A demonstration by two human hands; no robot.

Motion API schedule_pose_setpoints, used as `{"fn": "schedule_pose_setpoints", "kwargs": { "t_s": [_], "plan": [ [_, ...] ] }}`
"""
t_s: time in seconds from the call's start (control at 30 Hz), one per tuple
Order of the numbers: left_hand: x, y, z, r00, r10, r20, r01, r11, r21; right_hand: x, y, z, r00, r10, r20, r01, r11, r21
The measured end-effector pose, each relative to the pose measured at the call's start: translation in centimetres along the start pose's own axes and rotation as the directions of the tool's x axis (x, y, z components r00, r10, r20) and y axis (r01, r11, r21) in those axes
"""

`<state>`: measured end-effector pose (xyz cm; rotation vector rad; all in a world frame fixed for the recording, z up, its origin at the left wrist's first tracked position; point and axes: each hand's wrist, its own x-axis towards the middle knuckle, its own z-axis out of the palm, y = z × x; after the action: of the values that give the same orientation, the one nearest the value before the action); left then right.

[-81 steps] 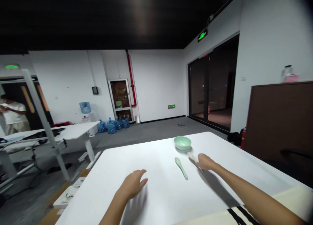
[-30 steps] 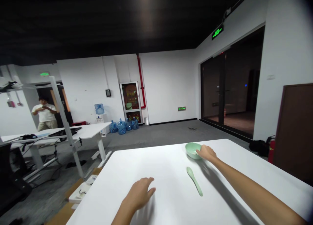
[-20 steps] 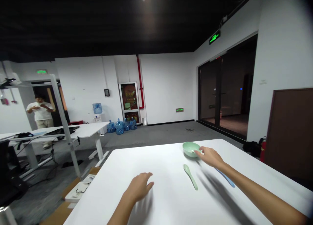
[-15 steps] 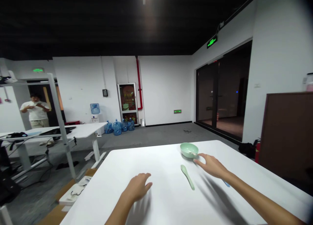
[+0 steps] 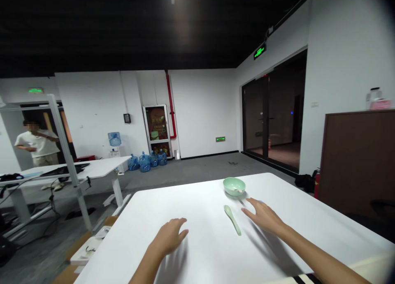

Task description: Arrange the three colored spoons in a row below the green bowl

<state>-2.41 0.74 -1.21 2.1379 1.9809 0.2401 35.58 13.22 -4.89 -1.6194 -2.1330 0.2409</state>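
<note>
A pale green bowl [image 5: 230, 188] stands near the far edge of the white table [image 5: 203, 251]. Inside it lies a small whitish piece [image 5: 238, 190] whose kind I cannot make out. In front of the bowl a light green spoon [image 5: 232, 220] lies flat, its handle toward me. My right hand [image 5: 264, 216] hovers just right of the spoon and nearer than the bowl, fingers apart and holding nothing. A bit of something blue shows behind its knuckles. To the left, my left hand [image 5: 170, 236] is held above the table, fingers stretched out, empty.
On the floor left of the table are open cardboard boxes with a white tray [image 5: 82, 253]. Farther left, a metal frame [image 5: 63, 140] stands before another white table [image 5: 105, 169] and a person [image 5: 40, 144]. A brown cabinet [image 5: 354, 156] is at the right.
My right hand has drawn back from the bowl's rim, leaving a gap. The left hand keeps nearly the same pose. The whole view has turned slightly to the right.
</note>
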Motion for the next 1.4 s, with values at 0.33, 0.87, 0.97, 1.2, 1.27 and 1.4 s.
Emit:
{"fn": "schedule_pose_setpoints", "kwargs": {
  "t_s": [0.33, 0.87, 0.97, 1.2, 1.27, 1.4],
  "plan": [
    [0.0, 0.1, -0.1, 1.0, -0.003, 0.001, 0.003, 1.0, 0.004, 0.1, 0.1, 0.1, 1.0, -0.002, 0.0, 0.002, 1.0, 0.002],
    [0.1, 0.3, -0.3, 1.0, 0.004, 0.009, -0.004, 1.0, -0.005, 4.5, 0.0, -1.6, 0.999, 0.05, -0.015, -0.051, 0.996, -0.069],
    [0.2, 0.2, -0.2, 1.0, 0.006, 0.018, -0.006, 1.0, -0.001, 7.9, -0.1, -2.2, 0.99, 0.133, -0.037, -0.136, 0.985, -0.105],
    [0.2, 0.1, -0.1, 1.0, -0.006, 0.017, 0.006, 1.0, -0.005, 14.5, 0.0, -1.0, 0.966, 0.257, 0.027, -0.25, 0.957, -0.15],
    [0.1, 0.2, -0.2, 1.0, -0.016, 0.018, 0.016, 1.0, 0.004, 15.8, 0.5, 0.2, 0.955, 0.292, 0.04, -0.282, 0.945, -0.162],
    [0.2, 0.6, -0.3, 1.0, -0.004, 0.02, 0.005, 1.0, -0.01, 17.5, 1.8, 2.8, 0.947, 0.319, 0.048, -0.305, 0.934, -0.184]
  ]
}}
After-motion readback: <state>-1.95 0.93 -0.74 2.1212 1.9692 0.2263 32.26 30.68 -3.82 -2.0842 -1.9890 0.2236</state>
